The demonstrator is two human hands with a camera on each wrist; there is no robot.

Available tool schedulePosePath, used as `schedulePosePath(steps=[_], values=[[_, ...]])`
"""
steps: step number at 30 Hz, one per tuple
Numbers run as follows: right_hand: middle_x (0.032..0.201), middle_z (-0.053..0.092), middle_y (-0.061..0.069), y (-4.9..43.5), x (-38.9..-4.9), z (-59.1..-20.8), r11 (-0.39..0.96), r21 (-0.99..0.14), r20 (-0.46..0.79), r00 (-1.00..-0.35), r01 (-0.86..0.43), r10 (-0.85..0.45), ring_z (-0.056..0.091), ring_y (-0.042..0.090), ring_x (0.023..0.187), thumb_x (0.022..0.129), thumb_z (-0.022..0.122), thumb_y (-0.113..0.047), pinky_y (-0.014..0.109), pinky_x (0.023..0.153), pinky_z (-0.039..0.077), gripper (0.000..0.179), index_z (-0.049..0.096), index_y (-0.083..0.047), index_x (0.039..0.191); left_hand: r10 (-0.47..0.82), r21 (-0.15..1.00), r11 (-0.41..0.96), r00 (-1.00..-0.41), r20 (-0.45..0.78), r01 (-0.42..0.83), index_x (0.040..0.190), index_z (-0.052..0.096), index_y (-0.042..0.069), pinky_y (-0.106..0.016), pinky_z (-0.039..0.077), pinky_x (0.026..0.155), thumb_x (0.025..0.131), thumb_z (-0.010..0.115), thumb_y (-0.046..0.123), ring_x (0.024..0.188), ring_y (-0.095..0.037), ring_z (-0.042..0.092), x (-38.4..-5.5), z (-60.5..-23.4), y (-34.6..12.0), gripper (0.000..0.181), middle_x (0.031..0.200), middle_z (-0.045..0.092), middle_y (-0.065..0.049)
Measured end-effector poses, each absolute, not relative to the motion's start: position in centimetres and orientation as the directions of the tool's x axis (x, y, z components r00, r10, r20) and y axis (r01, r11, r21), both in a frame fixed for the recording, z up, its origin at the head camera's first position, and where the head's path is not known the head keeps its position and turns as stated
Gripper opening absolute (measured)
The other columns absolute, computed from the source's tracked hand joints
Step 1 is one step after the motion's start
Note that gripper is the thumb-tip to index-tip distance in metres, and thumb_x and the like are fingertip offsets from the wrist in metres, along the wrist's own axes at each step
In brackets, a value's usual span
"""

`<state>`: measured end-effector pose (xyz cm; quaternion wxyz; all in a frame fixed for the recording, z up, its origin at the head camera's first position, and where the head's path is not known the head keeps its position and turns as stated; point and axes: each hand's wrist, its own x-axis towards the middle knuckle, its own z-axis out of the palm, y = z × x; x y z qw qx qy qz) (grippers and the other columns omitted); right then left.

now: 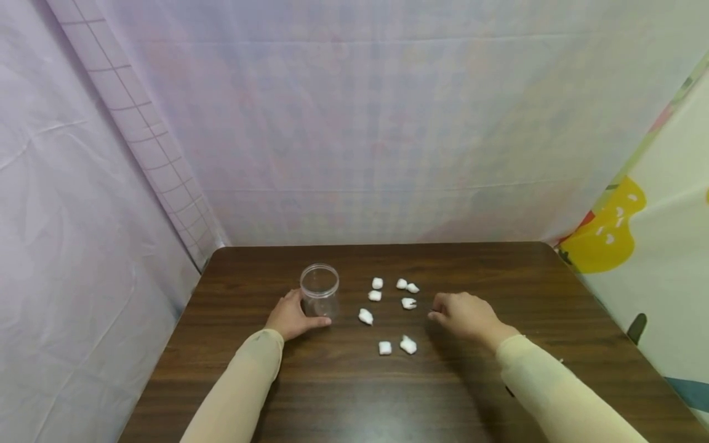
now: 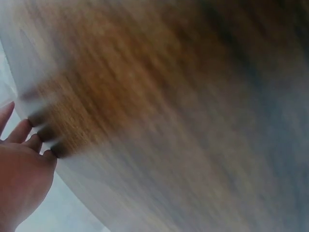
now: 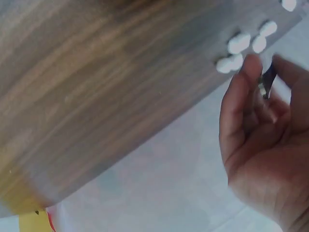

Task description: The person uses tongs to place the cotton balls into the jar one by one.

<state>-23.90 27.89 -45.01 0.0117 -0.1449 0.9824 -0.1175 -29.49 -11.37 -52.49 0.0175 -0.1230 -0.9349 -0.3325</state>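
Observation:
A clear open-topped jar [image 1: 320, 295] stands upright on the table. My left hand [image 1: 290, 315] holds it from the left, thumb along its near side and fingers partly hidden behind it. To the jar's right lie several white cotton-like lumps, among them a torn-looking piece [image 1: 408, 303] close to my right hand [image 1: 462, 314]. In the right wrist view that hand pinches a small dark, shiny metal piece [image 3: 265, 84] between thumb and fingertips; most of it is hidden, so its kind is unclear. The left wrist view shows only part of the left hand [image 2: 24, 169] at its edge.
The dark wood-grain table [image 1: 354, 394] reaches back to a pale hanging curtain [image 1: 376, 123]. Another white sheet [image 1: 66, 246] hangs at the left. A cloth with a yellow fruit print [image 1: 604, 240] hangs at the right edge.

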Motion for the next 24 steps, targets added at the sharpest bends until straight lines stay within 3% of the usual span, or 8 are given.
schedulePosePath(steps=[9, 18, 24], values=[[0.068, 0.057, -0.018, 27.9, -23.6, -43.8, 0.834, -0.329, -0.062, -0.871, -0.444, -0.488, 0.051, 0.004, 0.06, 0.092, 0.072, -0.038, 0.03, 0.053, 0.045, 0.015, 0.067, -0.028, 0.082, 0.223, 0.616, 0.749, -0.968, 0.112, 0.244, 0.136, 0.057, 0.011, -0.058, 0.025, 0.115, 0.067, 0.086, 0.059, 0.127, -0.036, 0.051, -29.3, -52.3, -11.4, 0.09, 0.134, 0.058, -0.017], [0.073, 0.061, -0.022, 26.8, -23.1, -42.1, 0.805, -0.338, -0.106, -0.83, -0.488, -0.548, 0.056, 0.001, 0.064, 0.086, 0.078, -0.036, 0.029, 0.058, 0.05, 0.014, 0.07, -0.029, 0.077, 0.219, 0.615, 0.753, -0.97, 0.103, 0.235, 0.137, 0.057, 0.011, -0.057, 0.023, 0.116, 0.068, 0.086, 0.059, 0.129, -0.035, 0.05, -29.4, -52.4, -11.3, 0.089, 0.136, 0.056, -0.016], [0.073, 0.06, -0.023, 26.4, -23.3, -42.1, 0.81, -0.28, -0.098, -0.823, -0.516, -0.559, 0.055, 0.0, 0.065, 0.083, 0.08, -0.038, 0.031, 0.058, 0.05, 0.014, 0.07, -0.031, 0.076, 0.218, 0.62, 0.75, -0.971, 0.097, 0.23, 0.136, 0.058, 0.012, -0.057, 0.023, 0.117, 0.067, 0.086, 0.058, 0.129, -0.035, 0.05, -29.3, -52.1, -11.3, 0.088, 0.136, 0.057, -0.016]])
